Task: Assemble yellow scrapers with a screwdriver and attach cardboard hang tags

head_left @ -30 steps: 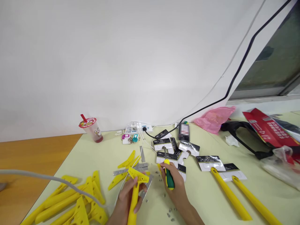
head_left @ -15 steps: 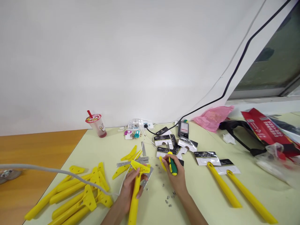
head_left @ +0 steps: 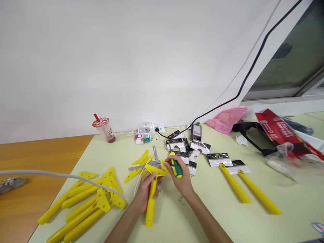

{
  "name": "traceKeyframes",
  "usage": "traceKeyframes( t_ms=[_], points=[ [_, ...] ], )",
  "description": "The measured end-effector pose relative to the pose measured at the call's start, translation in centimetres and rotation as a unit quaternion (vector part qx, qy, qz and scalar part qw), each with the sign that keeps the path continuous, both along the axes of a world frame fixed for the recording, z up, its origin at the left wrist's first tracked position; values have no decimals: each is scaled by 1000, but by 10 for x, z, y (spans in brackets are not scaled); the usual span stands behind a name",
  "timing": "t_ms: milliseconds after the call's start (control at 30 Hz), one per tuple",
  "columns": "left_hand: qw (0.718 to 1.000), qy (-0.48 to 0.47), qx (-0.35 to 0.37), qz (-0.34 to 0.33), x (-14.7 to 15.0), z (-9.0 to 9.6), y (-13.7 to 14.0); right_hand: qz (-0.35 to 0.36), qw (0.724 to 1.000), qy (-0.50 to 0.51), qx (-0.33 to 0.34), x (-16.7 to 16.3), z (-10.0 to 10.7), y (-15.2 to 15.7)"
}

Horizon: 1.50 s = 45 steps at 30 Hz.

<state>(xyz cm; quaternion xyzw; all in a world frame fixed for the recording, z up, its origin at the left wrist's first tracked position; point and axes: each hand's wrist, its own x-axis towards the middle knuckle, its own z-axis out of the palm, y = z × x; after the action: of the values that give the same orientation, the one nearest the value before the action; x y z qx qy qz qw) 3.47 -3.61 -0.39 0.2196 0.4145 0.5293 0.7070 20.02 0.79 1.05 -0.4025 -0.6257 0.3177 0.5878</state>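
Observation:
My left hand (head_left: 143,189) is closed around the yellow scraper handle (head_left: 151,207), whose wide T-shaped head points away from me. A sliver of grey metal blade shows behind its fingers, mostly hidden. In my right hand (head_left: 182,182) is a green and yellow screwdriver (head_left: 177,168), its shaft pointing up and away. The same fingers pinch a yellow clamp plate (head_left: 164,165) right beside the scraper head; whether the two touch I cannot tell. Beyond the hands lie loose yellow plates (head_left: 141,158) and a flat metal blade (head_left: 136,167). Several small screws (head_left: 181,201) are scattered below my right hand.
Several yellow scraper handles (head_left: 83,202) are piled at left, a grey cable (head_left: 63,175) crossing over them. Black-and-white cards (head_left: 175,143) lie ahead, near a power strip (head_left: 149,128). Two yellow handles (head_left: 259,192) lie at right. A drink cup (head_left: 106,131) stands back left.
My right hand has moved left with the screwdriver and yellow plate, closing in on the scraper head. My left hand still holds the scraper handle. The view has shifted slightly.

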Motion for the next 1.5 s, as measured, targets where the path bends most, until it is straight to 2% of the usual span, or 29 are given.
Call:
traceKeyframes(
  t_ms=[100,200,433,667,767,900,1033,1300,1500],
  points=[
    [1000,1,14,-7,4,-4,-2,63,996,-54,10,-22,16,-2],
    [1000,-4,22,-9,4,-5,-4,100,990,-96,0,-35,22,-3],
    [999,-54,6,3,-4,3,-8,100,988,-98,-67,-31,25,-7],
    [998,-61,9,-30,-2,8,-9,117,978,-146,-93,-22,33,-12],
    [998,-49,12,-30,-2,7,-8,80,983,-157,-55,-23,28,-23],
    [999,-46,5,-26,-7,4,-6,-56,989,-134,21,-19,14,-43],
    [998,-48,7,-37,-10,4,-7,-130,982,-130,38,-3,-1,-64],
    [997,-50,2,-57,-8,7,-12,-157,973,-170,19,16,-17,-91],
    [997,-45,5,-66,-8,9,-12,-147,975,-169,2,15,-13,-100]
  ],
)
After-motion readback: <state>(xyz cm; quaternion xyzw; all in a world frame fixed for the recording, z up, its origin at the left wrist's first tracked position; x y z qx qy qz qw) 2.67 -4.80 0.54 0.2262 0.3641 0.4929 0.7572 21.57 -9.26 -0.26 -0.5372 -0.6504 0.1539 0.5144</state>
